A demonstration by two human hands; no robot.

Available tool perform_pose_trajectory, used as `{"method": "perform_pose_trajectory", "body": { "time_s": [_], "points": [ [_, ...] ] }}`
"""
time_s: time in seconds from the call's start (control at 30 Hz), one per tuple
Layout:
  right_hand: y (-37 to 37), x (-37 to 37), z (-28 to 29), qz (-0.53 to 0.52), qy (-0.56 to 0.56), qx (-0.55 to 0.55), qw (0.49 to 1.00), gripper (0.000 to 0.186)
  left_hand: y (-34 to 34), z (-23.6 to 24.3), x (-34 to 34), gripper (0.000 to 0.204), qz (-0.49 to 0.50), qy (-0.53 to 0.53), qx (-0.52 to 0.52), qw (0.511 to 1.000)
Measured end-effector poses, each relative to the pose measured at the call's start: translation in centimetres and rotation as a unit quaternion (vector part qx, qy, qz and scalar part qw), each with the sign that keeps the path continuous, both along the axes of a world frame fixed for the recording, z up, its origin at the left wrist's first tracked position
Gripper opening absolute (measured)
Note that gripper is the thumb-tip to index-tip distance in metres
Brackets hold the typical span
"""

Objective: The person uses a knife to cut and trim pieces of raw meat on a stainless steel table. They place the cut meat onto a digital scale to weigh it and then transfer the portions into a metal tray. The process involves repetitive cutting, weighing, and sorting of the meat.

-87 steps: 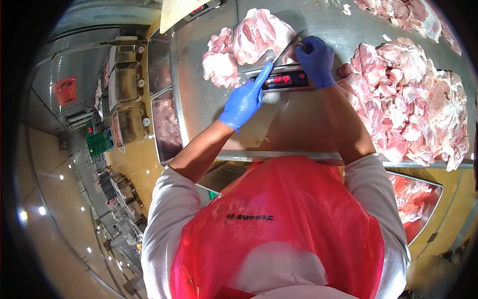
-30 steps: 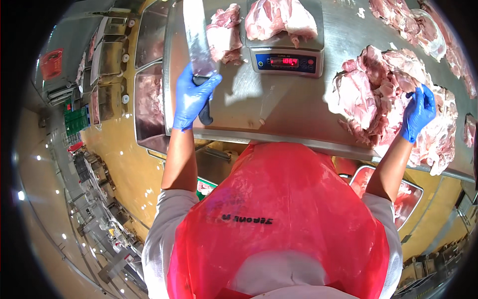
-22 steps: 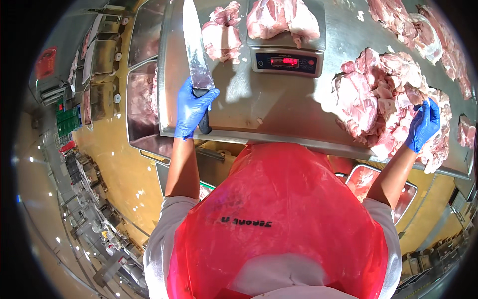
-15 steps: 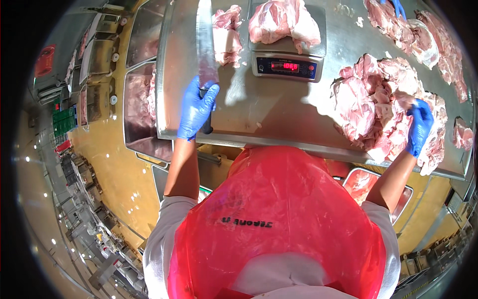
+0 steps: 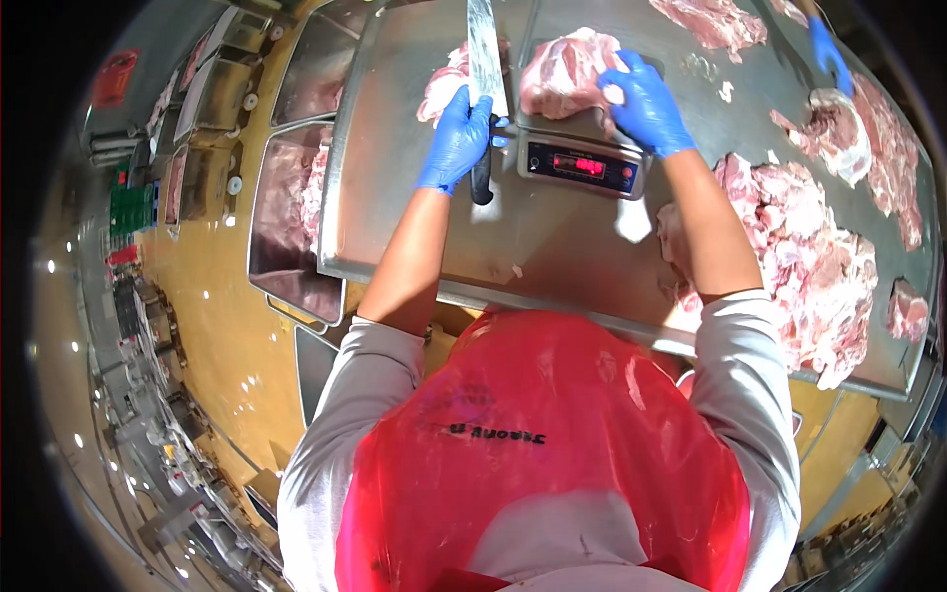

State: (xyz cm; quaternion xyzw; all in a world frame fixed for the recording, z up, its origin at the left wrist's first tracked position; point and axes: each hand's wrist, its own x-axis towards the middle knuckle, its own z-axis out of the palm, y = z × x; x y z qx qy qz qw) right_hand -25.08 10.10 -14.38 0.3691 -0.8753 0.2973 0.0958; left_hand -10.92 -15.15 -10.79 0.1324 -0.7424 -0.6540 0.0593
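Note:
My left hand [image 5: 458, 143], in a blue glove, is closed round the black handle of a large knife [image 5: 483, 54]. Its broad blade points away from me, over a piece of raw meat [image 5: 449, 87] lying left of the scale. At the scale's right side, my gloved right hand [image 5: 651, 109] has its fingers curled at the edge of the raw meat [image 5: 567, 74] on the platform. A small pale bit of meat shows between its thumb and fingers. The digital scale [image 5: 582, 170] has a lit red display facing me.
A big pile of meat pieces [image 5: 804, 266] covers the right of the steel table [image 5: 444, 242]. Larger cuts [image 5: 710, 22] lie farther back, where another person's blue-gloved hand [image 5: 831, 59] reaches in. Metal tubs [image 5: 286, 266] holding meat stand along the left edge.
My right hand has moved from the meat pile up and left to the scale, carrying a small piece of meat. My left hand has shifted right with the knife.

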Motion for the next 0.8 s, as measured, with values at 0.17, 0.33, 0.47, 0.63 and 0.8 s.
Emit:
{"method": "perform_pose_trajectory", "body": {
  "time_s": [0.17, 0.33, 0.47, 0.63, 0.8],
  "points": [
    [1.9, -3.3, -0.4, 0.115, 0.006, 0.024, 0.993, 0.028, -2.0, -2.9, 1.5, 0.022, -0.012, -0.005, -0.004, 1.000],
    [0.9, -6.3, 0.1, 0.197, -0.077, -0.002, 0.977, 0.014, -1.8, -4.6, 1.9, 0.022, -0.032, -0.005, 0.026, 0.999],
    [-1.2, -5.1, 2.4, 0.126, 0.195, 0.064, 0.971, 0.009, -1.3, -3.1, 2.7, 0.021, -0.025, -0.017, 0.023, 0.999],
    [-0.1, 0.6, 2.2, -0.035, 0.115, -0.121, 0.985, 0.012, -1.0, -1.0, 4.4, 0.021, -0.043, -0.035, -0.049, 0.997],
    [0.3, 10.8, -2.8, -0.038, 0.069, -0.092, 0.993, 0.036, 0.2, 0.7, 5.1, 0.024, -0.082, -0.130, -0.080, 0.985]
  ]
}}
